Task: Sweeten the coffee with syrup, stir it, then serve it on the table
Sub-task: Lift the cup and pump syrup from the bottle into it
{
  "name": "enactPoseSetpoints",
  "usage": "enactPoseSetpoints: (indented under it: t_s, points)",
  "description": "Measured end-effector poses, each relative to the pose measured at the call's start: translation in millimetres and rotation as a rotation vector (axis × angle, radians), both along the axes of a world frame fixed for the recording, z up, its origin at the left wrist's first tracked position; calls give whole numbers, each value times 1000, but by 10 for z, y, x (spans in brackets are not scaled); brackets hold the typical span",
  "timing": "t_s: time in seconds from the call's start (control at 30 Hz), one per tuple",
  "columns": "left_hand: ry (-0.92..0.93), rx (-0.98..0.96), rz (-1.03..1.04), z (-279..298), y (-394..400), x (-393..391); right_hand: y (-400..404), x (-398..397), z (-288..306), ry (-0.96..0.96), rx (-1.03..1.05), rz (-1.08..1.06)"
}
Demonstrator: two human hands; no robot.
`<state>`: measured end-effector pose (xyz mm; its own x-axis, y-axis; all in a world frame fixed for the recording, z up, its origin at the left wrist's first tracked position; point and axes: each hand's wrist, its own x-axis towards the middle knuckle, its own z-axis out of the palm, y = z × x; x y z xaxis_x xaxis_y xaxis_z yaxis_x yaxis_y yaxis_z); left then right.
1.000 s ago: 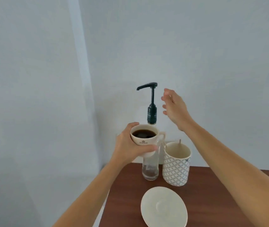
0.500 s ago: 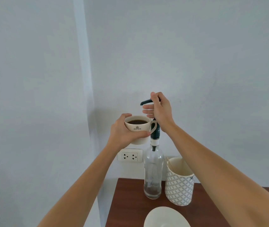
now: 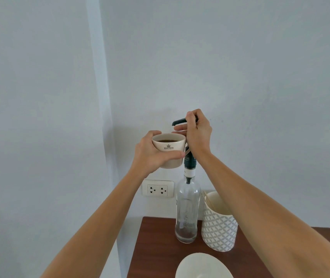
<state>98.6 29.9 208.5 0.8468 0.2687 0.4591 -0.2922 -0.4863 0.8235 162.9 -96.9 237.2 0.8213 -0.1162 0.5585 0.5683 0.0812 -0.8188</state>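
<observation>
One coffee cup (image 3: 169, 149) under one pump spout (image 3: 178, 122)

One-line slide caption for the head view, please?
Left hand holds the coffee cup under the spout while the right hand grips the syrup bottle's pump.

Plain pale blue-grey walls (image 3: 240, 57) meet at a corner on the left. A white double wall socket (image 3: 158, 188) sits low on the wall, just above the dark brown wooden surface (image 3: 154, 247).
</observation>
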Motion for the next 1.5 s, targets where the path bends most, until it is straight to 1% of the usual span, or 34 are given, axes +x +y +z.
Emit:
enactPoseSetpoints:
  t_s: [0.33, 0.73, 1.5]
  points:
    - [1, -1, 3, 17, 1, 5, 27, 17, -13, -46, -3, -56]
    - [19, -16, -14, 32, -6, -4, 38, 52, -32, -42, -52, -122]
    - [19, -35, -17, 6, -10, -11, 44, -22, -28, -52, -110, -152]
